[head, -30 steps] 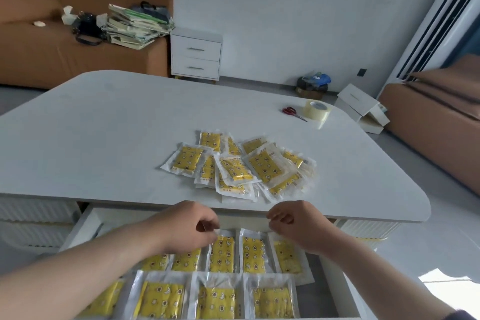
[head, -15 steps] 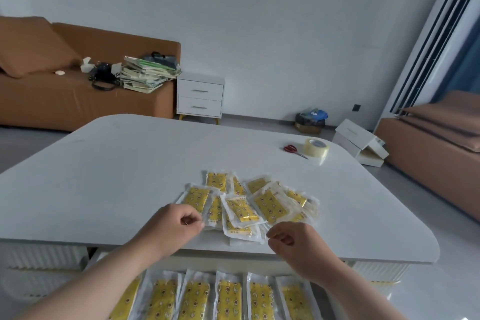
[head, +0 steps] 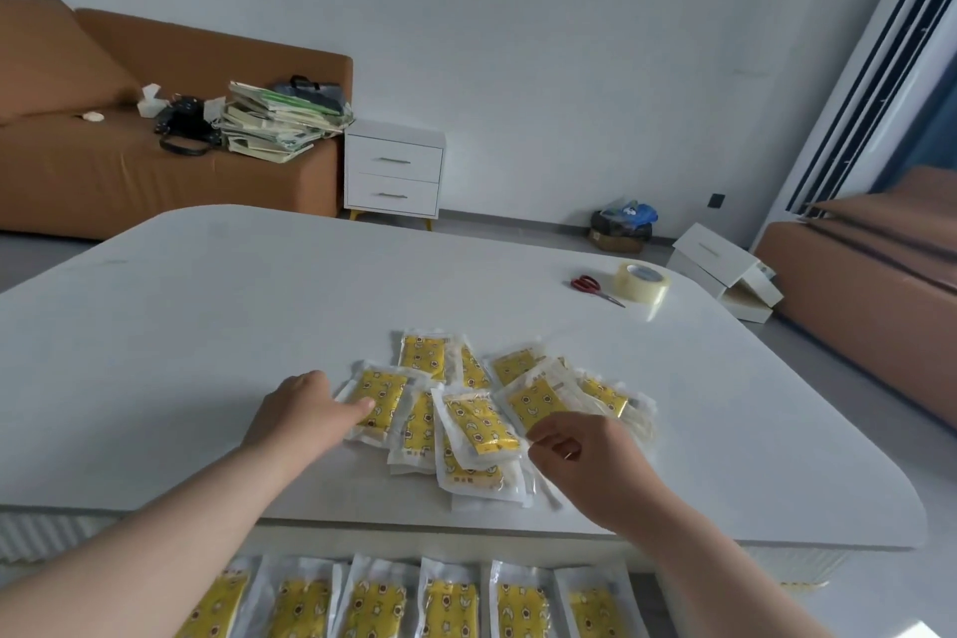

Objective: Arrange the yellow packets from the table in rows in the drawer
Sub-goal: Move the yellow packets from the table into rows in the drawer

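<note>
A loose pile of yellow packets (head: 481, 422) in clear wrappers lies on the white table (head: 207, 326) near its front edge. My left hand (head: 303, 412) rests at the pile's left side, a straight finger touching the leftmost packet (head: 383, 391). My right hand (head: 585, 461) hovers at the pile's right front with loosely curled fingers, fingertips at the edge of a top packet (head: 536, 399), and holds nothing that I can see. Below the table edge, a row of several yellow packets (head: 450, 606) lies side by side in the open drawer.
Red scissors (head: 595, 288) and a roll of clear tape (head: 642, 282) sit at the table's far right. Behind the table stand a brown sofa (head: 103, 171), a white nightstand (head: 393, 176) and white boxes (head: 725, 269) on the floor.
Both hands have come up from the drawer's packets onto the table and reached the pile. The view has tilted up, leaving only the drawer's back row visible.
</note>
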The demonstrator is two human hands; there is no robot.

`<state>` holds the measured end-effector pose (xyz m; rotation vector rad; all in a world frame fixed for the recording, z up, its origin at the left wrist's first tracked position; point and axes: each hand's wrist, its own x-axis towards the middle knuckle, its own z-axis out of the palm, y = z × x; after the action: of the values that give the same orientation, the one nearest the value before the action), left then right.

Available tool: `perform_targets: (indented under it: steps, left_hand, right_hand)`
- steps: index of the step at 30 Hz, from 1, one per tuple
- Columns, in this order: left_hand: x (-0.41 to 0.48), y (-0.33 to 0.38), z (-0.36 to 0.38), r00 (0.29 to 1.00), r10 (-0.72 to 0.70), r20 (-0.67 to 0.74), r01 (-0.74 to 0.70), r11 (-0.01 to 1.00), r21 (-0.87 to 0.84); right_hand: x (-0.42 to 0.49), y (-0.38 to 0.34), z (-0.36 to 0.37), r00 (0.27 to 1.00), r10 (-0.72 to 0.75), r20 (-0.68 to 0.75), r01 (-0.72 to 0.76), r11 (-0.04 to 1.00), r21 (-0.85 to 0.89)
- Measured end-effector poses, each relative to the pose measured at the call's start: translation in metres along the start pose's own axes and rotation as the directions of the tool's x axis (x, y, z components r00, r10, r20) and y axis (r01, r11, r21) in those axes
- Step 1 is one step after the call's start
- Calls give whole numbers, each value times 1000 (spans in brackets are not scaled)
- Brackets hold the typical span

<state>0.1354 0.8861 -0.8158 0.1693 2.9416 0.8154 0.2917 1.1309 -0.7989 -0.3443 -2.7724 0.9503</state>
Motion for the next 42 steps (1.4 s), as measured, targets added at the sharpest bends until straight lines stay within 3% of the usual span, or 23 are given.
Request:
perform_targets:
  steps: [5,15,24,34,38,42]
  left_hand:
    - [6,9,8,1000,21,15,-23,988,150]
    - [17,9,13,990,-114,82,111,993,45]
    - [22,7,12,971,-166,174,204,950,-234]
    - [17,18,2,989,-124,81,149,816,-558]
    - [2,47,12,976,-98,194,202,737,-644]
    - [-9,71,35,946,-75,314,277,690,-669]
  right_hand:
    - [7,5,5,1000,5,-29,-6,1000,-18]
    - [10,0,10,998,11,-55,-12,1000,-12]
    - [10,5,7,997,11,-74,-12,1000,-10]
    - [22,32,-12,956,170,-239,-176,984,-3]
    - [31,39,-15,937,229,-264,-248,968,-43]
    - [37,39,-10,934,295,-201,-319,942,-103]
